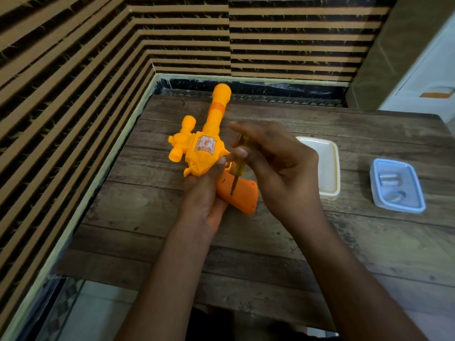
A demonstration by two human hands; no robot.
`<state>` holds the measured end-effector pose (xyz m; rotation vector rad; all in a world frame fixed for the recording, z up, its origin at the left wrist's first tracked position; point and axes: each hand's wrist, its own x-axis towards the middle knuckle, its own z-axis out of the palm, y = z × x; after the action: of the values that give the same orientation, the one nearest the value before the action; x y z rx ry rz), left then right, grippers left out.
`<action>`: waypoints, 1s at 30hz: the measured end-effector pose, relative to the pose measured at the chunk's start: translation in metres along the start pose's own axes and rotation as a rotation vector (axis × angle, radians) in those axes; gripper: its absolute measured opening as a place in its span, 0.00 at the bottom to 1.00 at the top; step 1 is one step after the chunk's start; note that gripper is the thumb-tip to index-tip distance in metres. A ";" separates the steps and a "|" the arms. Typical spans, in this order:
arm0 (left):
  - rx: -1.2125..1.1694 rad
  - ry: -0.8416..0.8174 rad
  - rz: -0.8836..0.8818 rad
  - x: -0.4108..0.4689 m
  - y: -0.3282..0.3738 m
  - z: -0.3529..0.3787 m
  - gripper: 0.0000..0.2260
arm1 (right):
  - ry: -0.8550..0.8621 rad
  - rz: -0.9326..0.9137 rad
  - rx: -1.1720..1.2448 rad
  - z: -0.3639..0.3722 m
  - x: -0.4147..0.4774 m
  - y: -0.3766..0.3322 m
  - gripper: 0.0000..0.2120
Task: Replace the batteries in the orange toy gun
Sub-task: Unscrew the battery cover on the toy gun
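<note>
The orange toy gun [204, 153] lies over the wooden table, barrel pointing away, its darker orange grip [242, 195] toward me. My left hand [204, 195] holds the gun from below, at the join of body and grip. My right hand [275, 163] pinches a yellow-handled screwdriver [238, 169] held nearly upright, its tip set on the grip's side. A blue-rimmed clear tray [416, 205] at the right holds two batteries [390, 179].
A white plastic container [331, 168] stands just right of my right hand. The wooden table [152, 217] sits in a corner of striped walls at the left and back. Its near edge drops to a tiled floor. A white cabinet stands at the far right.
</note>
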<state>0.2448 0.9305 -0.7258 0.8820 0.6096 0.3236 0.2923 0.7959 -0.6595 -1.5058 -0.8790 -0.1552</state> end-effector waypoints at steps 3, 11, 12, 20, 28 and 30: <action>-0.004 -0.001 -0.006 0.000 0.001 0.000 0.22 | -0.014 0.016 0.045 -0.001 -0.001 0.001 0.14; 0.004 0.041 -0.020 -0.001 0.002 0.000 0.22 | -0.003 0.010 0.006 0.001 -0.001 0.001 0.15; 0.005 0.037 -0.017 -0.001 0.001 0.000 0.21 | -0.017 0.004 0.019 0.000 -0.001 0.000 0.17; 0.032 -0.003 -0.010 -0.005 0.004 0.001 0.19 | -0.032 0.008 0.044 0.001 -0.003 -0.002 0.14; 0.028 0.013 -0.015 -0.004 0.004 0.001 0.20 | -0.035 0.032 0.099 0.001 -0.004 -0.001 0.15; 0.026 0.005 -0.010 -0.004 0.004 -0.001 0.21 | -0.018 0.014 0.066 0.001 -0.003 -0.001 0.15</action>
<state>0.2412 0.9315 -0.7219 0.9033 0.6237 0.3099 0.2889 0.7951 -0.6605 -1.4537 -0.8797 -0.1020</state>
